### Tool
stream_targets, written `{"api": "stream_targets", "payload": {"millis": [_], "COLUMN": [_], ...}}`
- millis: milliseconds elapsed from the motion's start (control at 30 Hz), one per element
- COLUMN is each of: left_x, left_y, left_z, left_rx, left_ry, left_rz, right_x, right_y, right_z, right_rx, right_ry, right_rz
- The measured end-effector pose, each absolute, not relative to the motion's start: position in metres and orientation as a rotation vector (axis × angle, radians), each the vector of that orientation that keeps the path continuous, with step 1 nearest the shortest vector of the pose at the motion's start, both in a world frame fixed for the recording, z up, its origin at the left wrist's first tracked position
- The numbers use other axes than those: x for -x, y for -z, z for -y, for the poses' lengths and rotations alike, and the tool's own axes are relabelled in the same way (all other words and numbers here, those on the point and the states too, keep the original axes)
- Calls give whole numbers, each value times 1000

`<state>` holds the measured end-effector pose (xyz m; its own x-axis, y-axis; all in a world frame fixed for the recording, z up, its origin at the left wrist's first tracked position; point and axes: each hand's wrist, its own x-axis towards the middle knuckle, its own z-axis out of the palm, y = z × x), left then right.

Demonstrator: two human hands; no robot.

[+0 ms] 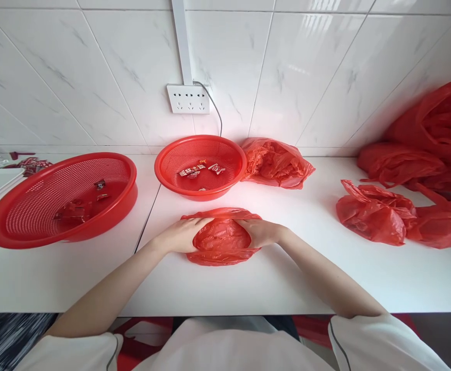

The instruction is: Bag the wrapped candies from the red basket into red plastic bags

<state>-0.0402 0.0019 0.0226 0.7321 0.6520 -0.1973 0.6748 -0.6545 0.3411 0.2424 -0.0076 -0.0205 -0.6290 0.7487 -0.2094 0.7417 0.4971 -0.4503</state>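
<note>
A red plastic bag (222, 236) lies on the white table in front of me, its mouth spread wide into an oval. At the left edge of that mouth, my left hand (184, 234) holds the bag, its fingertips partly hidden by the film. My right hand (259, 232) grips the opposite edge, with its fingers also partly covered. Through the mouth only crumpled red film shows. Just beyond the bag stands a round red basket (200, 195) with a few small printed packets (192, 170) on its bottom.
A larger red basket (127, 178), holding small dark red packets (74, 211), stands tilted at left. Beside the round basket rests a filled red bag (277, 162). Knotted red bags (376, 211) and a larger pile (434, 129) occupy the right. A power socket (188, 99) is on the tiled wall.
</note>
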Motion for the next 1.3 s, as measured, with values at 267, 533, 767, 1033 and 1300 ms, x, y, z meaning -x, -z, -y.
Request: {"api": "stream_targets", "payload": {"millis": [267, 533, 767, 1033, 1300], "left_x": [57, 39, 18, 13, 3], "left_y": [2, -6, -7, 19, 20], "left_z": [-18, -41, -62, -47, -30], "left_rx": [-2318, -1140, -606, -621, -720], "left_ry": [-21, -704, -944, -1065, -996], "left_rz": [-1008, -1273, -975, -816, -758], "right_x": [-248, -240, -219, -227, -238], "right_y": [31, -9, -72, -94, -64], "right_z": [5, 4, 11, 2, -15], "right_rx": [1399, 1138, 942, 1046, 1223], "right_ry": [-1037, -763, -671, -544, -368], "right_rz": [2609, 2506, 2380, 2211, 2267]}}
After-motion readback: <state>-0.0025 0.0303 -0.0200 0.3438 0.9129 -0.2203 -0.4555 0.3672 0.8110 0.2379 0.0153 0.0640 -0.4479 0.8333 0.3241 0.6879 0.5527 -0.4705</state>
